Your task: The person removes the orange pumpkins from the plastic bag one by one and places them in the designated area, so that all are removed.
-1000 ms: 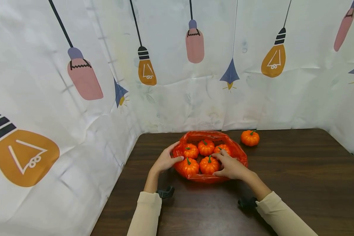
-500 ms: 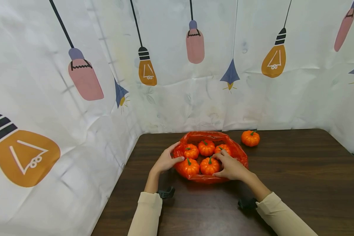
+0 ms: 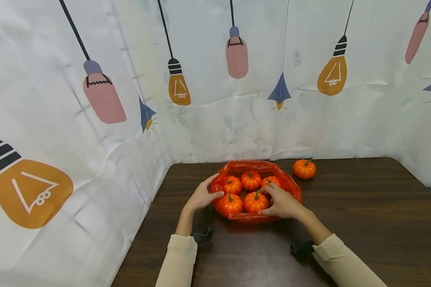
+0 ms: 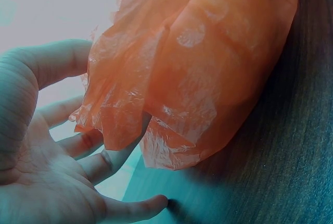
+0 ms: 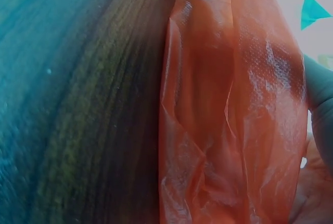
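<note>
A red plastic bag (image 3: 294, 191) lies wide open on the table, with several small orange pumpkins in it. My left hand (image 3: 202, 194) holds the bag's left side, its thumb at the rim. In the left wrist view, fingers (image 4: 96, 166) reach behind the crumpled plastic (image 4: 182, 67). Inside the bag's right side, my right hand (image 3: 281, 201) grips the front right pumpkin (image 3: 254, 202), thumb and fingers against its right side. The front left pumpkin (image 3: 231, 204) sits beside it. In the right wrist view the bag wall (image 5: 223, 99) hides the pumpkins and most of the hand.
Another orange pumpkin (image 3: 304, 169) stands outside the bag, at the back of the dark wooden table (image 3: 362, 207). A white sheet printed with hanging lamps (image 3: 215, 119) rises behind the table and along its left side.
Hands, bag and pumpkins keep their places across the frames. Only a very slight shift of the whole head view shows.
</note>
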Motion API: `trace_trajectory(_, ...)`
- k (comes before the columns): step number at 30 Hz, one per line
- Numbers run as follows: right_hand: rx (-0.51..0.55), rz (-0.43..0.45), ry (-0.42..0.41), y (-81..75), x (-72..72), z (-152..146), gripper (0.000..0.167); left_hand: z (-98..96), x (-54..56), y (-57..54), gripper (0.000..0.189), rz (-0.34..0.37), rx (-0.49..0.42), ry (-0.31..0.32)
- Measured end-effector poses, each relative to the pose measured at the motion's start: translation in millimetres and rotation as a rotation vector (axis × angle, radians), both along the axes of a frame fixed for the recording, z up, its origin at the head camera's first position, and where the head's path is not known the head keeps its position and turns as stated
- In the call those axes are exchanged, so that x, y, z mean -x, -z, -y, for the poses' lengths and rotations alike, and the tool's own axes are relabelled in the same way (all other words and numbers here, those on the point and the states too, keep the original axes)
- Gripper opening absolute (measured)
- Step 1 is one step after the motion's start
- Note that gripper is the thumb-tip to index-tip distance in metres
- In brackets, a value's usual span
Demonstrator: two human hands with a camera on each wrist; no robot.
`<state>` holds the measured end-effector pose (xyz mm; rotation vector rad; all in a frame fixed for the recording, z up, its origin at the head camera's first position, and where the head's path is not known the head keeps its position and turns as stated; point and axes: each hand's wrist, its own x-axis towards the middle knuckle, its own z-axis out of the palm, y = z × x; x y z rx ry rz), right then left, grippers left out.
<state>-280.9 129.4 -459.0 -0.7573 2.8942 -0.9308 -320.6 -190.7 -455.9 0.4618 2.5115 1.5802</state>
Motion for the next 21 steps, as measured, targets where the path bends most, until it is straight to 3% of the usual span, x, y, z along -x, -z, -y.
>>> trace_trajectory(21,0.121,0.042,0.031,-15.7,4.7,-19,0.076,0.0,-0.5,-1.2,0.077,-0.002,0.020,-0.005)
